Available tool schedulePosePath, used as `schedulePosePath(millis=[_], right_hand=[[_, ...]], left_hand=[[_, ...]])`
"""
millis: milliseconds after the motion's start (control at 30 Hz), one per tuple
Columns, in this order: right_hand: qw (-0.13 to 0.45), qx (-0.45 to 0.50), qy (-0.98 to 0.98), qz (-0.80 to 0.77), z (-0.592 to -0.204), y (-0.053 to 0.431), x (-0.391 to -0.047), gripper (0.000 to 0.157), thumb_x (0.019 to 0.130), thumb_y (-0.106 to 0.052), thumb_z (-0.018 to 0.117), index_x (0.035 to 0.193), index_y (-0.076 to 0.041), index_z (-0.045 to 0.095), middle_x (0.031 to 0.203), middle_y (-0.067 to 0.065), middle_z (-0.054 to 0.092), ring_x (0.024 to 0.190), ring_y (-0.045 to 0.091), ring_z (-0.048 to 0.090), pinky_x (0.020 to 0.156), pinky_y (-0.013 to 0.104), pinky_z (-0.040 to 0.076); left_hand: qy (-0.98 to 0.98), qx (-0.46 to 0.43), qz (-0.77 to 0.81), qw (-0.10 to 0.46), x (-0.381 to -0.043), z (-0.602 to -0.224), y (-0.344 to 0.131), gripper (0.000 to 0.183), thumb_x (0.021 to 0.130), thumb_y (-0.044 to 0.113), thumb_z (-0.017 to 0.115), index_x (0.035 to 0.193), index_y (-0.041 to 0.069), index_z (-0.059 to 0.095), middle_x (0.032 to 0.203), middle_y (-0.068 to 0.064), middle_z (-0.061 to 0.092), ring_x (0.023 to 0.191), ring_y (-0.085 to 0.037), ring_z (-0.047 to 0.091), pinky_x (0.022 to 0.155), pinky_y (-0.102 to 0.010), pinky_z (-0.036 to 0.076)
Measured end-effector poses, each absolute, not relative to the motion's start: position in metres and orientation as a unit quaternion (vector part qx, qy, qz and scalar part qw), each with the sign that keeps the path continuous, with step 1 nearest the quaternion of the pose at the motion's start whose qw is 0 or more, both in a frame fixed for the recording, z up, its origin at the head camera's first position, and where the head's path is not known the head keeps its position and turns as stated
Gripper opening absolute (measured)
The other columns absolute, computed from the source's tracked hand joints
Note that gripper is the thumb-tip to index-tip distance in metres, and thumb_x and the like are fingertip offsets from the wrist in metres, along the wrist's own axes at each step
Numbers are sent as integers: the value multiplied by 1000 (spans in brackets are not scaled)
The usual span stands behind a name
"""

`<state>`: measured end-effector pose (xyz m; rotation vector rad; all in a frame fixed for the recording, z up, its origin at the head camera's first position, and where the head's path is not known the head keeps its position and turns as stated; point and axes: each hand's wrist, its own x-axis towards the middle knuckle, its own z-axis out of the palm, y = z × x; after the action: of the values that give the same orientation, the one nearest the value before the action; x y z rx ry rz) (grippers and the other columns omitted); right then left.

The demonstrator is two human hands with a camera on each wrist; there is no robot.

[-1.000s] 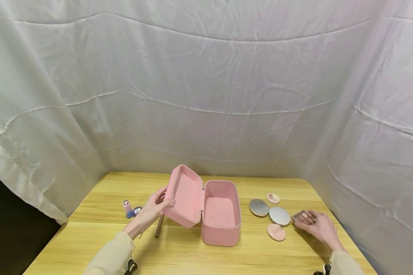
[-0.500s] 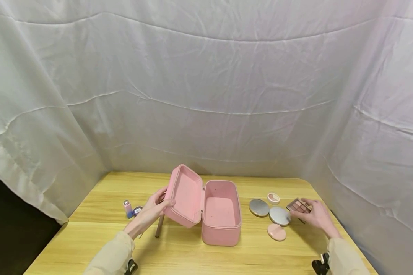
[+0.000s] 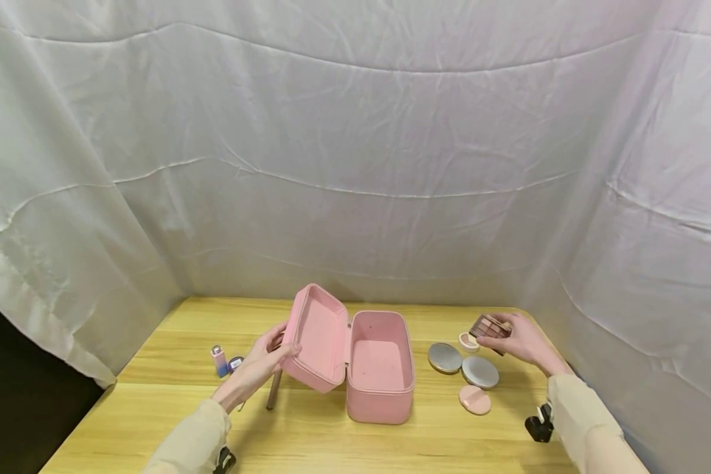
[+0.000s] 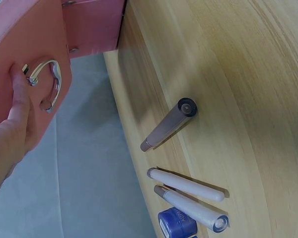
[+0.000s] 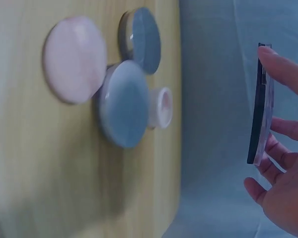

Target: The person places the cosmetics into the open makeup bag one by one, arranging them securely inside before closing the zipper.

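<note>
Two things held; where?

Lower centre-left, the left hand (image 3: 263,362) pinches the tilted lid (image 3: 321,337) of a boxy pink case (image 3: 381,408); lower right, the right hand (image 3: 525,340) pinches a brown rectangular eyeshadow palette (image 3: 487,326).

Any danger?

Edge-held, it might slip onto that small round white pot (image 5: 161,108).

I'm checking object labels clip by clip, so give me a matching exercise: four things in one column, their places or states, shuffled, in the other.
Things:
1. Eyeshadow palette
2. Pink lid
3. Peach puff
4. Blue jar

Places or states:
A. Beside two pale sticks
B. Held in the right hand
C. On the table, nearer the person than both silver discs
D. Swung open, held by the left hand

Pairs: 1-B, 2-D, 3-C, 4-A
</note>
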<state>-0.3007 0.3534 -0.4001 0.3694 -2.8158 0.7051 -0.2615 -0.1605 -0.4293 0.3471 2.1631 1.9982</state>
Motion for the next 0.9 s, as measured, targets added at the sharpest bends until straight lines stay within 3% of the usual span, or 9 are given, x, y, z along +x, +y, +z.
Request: schedulePosePath(millis=[233, 600, 900], right_hand=[[84, 151, -955, 240, -380, 327, -310, 74, 77, -34, 84, 130, 12, 59, 119, 31, 60, 98, 34, 59, 77, 38, 49], [62, 187, -952, 235, -348, 292, -324, 73, 78, -36, 83, 133, 7, 59, 122, 27, 59, 111, 42, 56, 88, 57, 51], [45, 209, -951, 225, -330, 258, -336, 73, 78, -37, 83, 133, 3, 60, 126, 25, 60, 111, 37, 58, 91, 53, 50]], left_hand=[[725, 118, 673, 89, -262, -429, -160, 79, 94, 22, 58, 160, 4, 17, 159, -27, 33, 141, -39, 41, 113, -55, 43], [719, 119, 679, 89, -263, -431, -160, 78, 94, 20, 58, 159, 2, 19, 156, -27, 36, 137, -35, 45, 110, -49, 47], [719, 117, 680, 87, -262, -430, -159, 77, 94, 20, 58, 158, 2, 19, 156, -28, 37, 135, -34, 48, 110, -49, 48]])
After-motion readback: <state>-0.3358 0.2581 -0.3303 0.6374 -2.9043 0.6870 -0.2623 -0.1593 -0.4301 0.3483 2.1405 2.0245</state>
